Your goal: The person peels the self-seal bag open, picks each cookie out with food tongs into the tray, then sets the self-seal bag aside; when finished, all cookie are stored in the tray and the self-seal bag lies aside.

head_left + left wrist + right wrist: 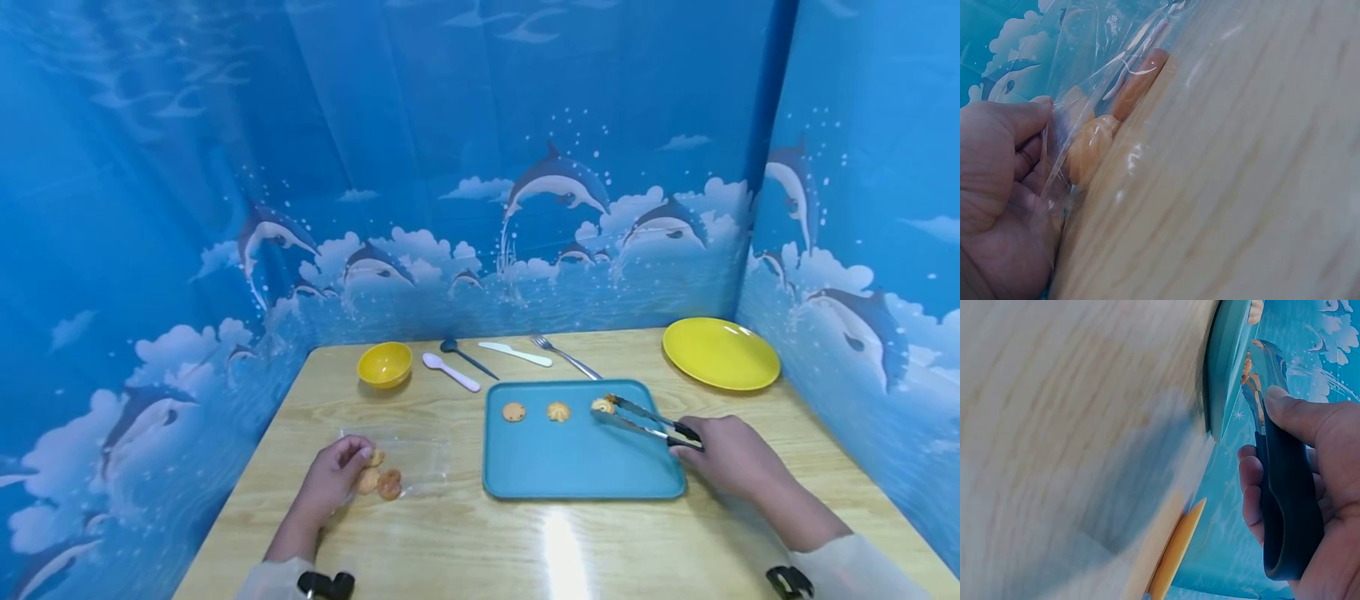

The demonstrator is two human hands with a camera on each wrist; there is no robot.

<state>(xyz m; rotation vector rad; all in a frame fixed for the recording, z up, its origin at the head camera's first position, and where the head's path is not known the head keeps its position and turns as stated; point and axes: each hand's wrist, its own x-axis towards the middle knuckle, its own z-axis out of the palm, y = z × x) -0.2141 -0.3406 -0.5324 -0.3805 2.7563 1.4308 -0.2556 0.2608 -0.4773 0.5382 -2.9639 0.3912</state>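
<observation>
In the head view my right hand (729,454) grips black-handled metal tongs (637,421), whose tips are at a cookie (602,405) on the right part of the blue tray (585,479). Two more cookies, a round one (513,412) and a ridged one (558,412), lie in line to its left. The right wrist view shows fingers and thumb wrapped about the tong handles (1291,506). My left hand (335,475) pinches the edge of a clear plastic bag (427,462). Several cookies lie in it, among them a ridged one (1091,150) and a browner one (1141,84).
Behind the tray lie a fork (566,357), a pale knife (516,354), a dark spoon (468,358) and a lilac spoon (450,372). A yellow bowl (385,365) stands at back left, a yellow plate (722,353) at back right. Dolphin-print curtains enclose the wooden table (420,550).
</observation>
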